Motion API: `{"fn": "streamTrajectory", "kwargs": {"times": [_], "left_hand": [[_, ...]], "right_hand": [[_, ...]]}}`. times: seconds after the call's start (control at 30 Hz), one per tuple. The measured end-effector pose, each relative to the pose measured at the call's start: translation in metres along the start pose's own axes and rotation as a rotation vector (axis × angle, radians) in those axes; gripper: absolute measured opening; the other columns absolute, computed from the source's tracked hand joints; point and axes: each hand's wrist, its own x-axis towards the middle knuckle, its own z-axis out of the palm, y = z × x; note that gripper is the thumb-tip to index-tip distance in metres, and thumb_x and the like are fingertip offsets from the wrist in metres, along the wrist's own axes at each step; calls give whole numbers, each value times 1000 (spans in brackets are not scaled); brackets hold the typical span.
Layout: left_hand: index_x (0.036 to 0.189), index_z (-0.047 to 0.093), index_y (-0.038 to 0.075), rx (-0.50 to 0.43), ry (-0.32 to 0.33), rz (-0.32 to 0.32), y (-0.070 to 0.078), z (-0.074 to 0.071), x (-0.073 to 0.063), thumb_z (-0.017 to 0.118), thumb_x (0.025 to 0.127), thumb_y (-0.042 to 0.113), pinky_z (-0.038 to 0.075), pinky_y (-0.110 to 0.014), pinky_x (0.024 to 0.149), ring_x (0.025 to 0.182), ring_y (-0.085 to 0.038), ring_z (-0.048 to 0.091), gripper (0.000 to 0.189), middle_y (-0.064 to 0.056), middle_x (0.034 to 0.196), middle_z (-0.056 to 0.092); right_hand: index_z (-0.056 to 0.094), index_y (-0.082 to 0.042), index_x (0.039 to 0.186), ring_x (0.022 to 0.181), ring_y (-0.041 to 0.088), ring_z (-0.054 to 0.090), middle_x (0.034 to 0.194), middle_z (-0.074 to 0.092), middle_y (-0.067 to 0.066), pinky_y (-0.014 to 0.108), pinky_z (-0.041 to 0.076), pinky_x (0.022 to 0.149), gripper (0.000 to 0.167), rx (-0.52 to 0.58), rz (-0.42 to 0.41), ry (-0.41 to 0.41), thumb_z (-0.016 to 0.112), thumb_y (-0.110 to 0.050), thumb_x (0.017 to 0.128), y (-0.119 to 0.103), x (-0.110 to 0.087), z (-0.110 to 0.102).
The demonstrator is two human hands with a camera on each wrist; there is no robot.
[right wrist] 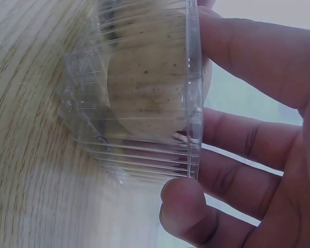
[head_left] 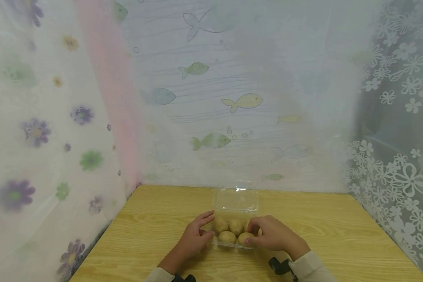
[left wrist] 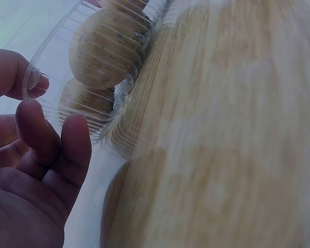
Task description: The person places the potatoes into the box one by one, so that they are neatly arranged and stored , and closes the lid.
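Observation:
Several small potatoes (head_left: pixel 227 237) sit in two rows in a clear plastic clamshell box (head_left: pixel 232 246). Its lid (head_left: pixel 236 199) is raised and tilts back. My right hand (head_left: pixel 273 234) reaches over the box's right side and pinches the front right potato (head_left: pixel 246 237) with the thumb in front. Close by, the right wrist view shows a speckled potato (right wrist: pixel 147 77) through the ribbed wall. My left hand (head_left: pixel 196 235) is at the left side, fingers spread and the thumb tip at the rim. In the left wrist view, its fingertips (left wrist: pixel 75 129) are right beside the box corner.
The box rests on a wood-grain table (head_left: pixel 155 219). Behind it hangs a curtain (head_left: pixel 268 133) with printed fish, and flowered sheets (head_left: pixel 56 156) hang at both sides. Dark wrist mounts (head_left: pixel 279 266) are on both arms, near the pale sleeves (head_left: pixel 311 266).

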Motion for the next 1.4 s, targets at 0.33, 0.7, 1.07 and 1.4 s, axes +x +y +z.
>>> {"fn": "streamTrajectory", "kwargs": {"times": [0.33, 0.7, 1.07, 1.4], "left_hand": [[154, 46, -2, 5, 2, 11, -3, 0, 1, 61, 102, 5, 51, -23, 51, 53, -5, 53, 55, -8, 167, 34], [152, 47, -4, 19, 25, 24, -1, 2, -1, 61, 101, 4, 54, -25, 53, 52, -4, 53, 54, -9, 166, 36], [153, 47, -1, 1, 28, -1, 5, 4, -7, 62, 101, 6, 52, -23, 53, 55, -4, 52, 55, -7, 167, 34], [155, 45, 3, 3, 7, 4, 7, 5, -9, 60, 103, 9, 52, -25, 53, 49, -5, 48, 54, -6, 168, 33]], "right_hand": [[70, -20, 97, 68, 8, 60, 85, 68, -12, 25, 50, 61, 29, 2, -6, 10, 73, -49, 94, 1, 0, 1], [69, -24, 93, 69, 8, 60, 83, 68, -14, 24, 50, 61, 27, -10, 12, 22, 74, -50, 92, 2, -1, 4], [69, -23, 88, 69, 9, 59, 81, 67, -13, 25, 49, 59, 26, 7, 22, 19, 75, -48, 92, -3, -4, 4], [70, -22, 90, 68, 5, 59, 82, 68, -14, 25, 49, 60, 27, -10, 4, 13, 73, -49, 94, -1, -7, 3]]}}
